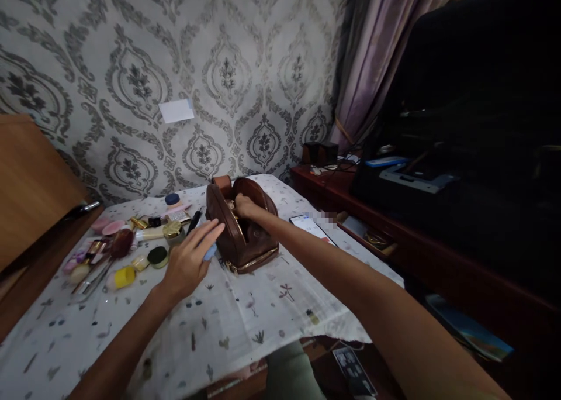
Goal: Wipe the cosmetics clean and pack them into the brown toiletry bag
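Note:
A brown handbag (249, 252) stands unzipped on the cloth-covered table, its mouth gaping upward. My right hand (245, 206) reaches down into it; the bag and the hand itself hide the fingertips, so any grip is out of sight. Just left of the bag, my left hand (188, 258) has its fingers stretched out toward the bag's side. A small light-blue thing (210, 252) shows between those fingers and the bag; I cannot tell whether the hand touches it. Close by lie a dark-lidded jar (158, 257) and a gold-lidded jar (174, 231).
Makeup items, including a yellow-capped bottle (125, 277) and a blue-lidded jar (172, 200), crowd the table's left side. A phone (312, 227) lies right of the bag. Beyond it stands a dark red desk (337, 180) with an open drawer (366, 236). A wooden panel (35, 183) rises at left.

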`<move>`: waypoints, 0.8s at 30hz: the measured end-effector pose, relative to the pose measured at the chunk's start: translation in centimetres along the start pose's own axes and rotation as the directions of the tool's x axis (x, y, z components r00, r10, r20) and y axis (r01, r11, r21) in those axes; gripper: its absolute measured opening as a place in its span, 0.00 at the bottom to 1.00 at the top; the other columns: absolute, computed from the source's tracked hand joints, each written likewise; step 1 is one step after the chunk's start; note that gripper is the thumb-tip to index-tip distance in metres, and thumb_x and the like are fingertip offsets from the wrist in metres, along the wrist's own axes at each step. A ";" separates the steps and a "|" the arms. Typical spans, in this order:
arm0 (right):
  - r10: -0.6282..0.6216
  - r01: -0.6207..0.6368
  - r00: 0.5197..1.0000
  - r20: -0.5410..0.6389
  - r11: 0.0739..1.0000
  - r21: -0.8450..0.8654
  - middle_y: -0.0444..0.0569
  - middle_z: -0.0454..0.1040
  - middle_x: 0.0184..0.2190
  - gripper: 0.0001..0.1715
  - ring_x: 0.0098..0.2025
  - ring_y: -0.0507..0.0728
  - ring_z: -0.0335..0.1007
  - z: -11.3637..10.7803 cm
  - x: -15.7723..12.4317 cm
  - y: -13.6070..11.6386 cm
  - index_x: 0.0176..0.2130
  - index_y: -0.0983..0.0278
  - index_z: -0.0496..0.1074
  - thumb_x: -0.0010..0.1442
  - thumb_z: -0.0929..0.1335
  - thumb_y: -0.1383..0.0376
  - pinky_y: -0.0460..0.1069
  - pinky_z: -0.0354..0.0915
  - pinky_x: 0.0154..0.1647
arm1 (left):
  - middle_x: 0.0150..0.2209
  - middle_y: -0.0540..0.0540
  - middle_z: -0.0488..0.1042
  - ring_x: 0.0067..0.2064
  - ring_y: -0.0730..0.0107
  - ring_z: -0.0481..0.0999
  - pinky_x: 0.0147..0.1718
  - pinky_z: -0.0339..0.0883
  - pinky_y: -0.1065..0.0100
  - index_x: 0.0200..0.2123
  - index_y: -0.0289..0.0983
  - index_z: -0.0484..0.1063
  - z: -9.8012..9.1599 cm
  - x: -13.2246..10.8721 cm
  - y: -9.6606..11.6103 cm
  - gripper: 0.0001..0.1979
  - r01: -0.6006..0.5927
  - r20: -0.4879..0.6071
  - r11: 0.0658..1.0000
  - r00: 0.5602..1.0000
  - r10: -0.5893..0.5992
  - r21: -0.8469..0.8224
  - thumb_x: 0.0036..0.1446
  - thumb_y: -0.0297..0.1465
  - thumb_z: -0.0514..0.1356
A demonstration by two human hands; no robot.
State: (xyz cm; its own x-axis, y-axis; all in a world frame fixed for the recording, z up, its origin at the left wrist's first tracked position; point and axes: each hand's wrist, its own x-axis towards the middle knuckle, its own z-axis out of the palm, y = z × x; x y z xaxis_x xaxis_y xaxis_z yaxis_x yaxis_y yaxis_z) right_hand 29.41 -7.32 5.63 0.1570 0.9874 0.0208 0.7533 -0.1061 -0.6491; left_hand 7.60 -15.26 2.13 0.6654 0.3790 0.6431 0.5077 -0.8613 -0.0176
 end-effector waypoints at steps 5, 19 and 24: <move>-0.108 0.106 0.988 -0.107 0.994 -0.024 0.60 0.73 0.54 0.22 0.56 0.61 0.71 -3.2 -2.3 0.5 0.58 0.68 0.63 0.67 0.65 0.65 0.54 0.65 0.57 | 0.58 0.42 0.72 0.59 0.57 0.71 0.57 0.66 0.59 0.60 0.40 0.65 -1.3 -3.5 -4.8 0.23 0.272 -0.047 0.962 0.961 -0.271 0.022 0.62 0.30 0.49; -0.823 0.875 0.453 -0.341 0.484 -0.005 0.57 0.73 0.50 0.12 0.56 0.61 0.67 6.2 -13.0 -0.9 0.45 0.62 0.73 0.65 0.62 0.71 0.59 0.68 0.56 | 0.50 0.41 0.77 0.52 0.57 0.74 0.52 0.66 0.61 0.50 0.37 0.74 -8.1 -13.8 -16.1 0.18 0.857 -0.183 0.420 0.483 -0.856 0.297 0.58 0.27 0.53; -0.821 0.811 0.568 -0.064 0.545 0.210 0.56 0.73 0.48 0.13 0.53 0.61 0.68 12.7 -12.4 -2.1 0.43 0.62 0.74 0.62 0.63 0.72 0.59 0.68 0.54 | 0.50 0.41 0.78 0.51 0.58 0.76 0.48 0.67 0.65 0.49 0.37 0.75 -8.2 -15.1 -19.3 0.17 0.904 -0.171 0.317 0.373 -0.912 0.286 0.60 0.28 0.53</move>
State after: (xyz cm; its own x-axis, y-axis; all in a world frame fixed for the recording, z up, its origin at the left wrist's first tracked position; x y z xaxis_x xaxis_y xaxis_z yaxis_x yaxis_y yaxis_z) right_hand 17.80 -17.83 -2.92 -0.4884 0.6404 0.5928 0.4042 0.7680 -0.4967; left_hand -16.71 -7.12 -0.93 -0.3081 0.8689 0.3873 0.9190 0.1666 0.3572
